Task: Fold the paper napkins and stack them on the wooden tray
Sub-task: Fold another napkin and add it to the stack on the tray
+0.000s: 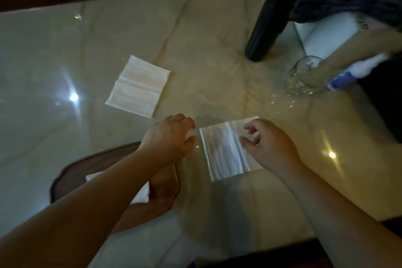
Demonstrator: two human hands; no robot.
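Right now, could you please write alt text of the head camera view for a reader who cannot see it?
Two bare hands, left hand and right hand, hover open over a paper napkin on a glossy marble table. A second napkin lies farther away; a wooden tray with a folded napkin sits under the left forearm. A dark bottle and a clear glass stand far right.

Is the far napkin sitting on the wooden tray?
No, the far napkin lies on the marble table, well apart from the wooden tray.

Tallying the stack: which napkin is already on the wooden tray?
The folded napkin under the left forearm, lying on the tray; the other two lie on the bare table.
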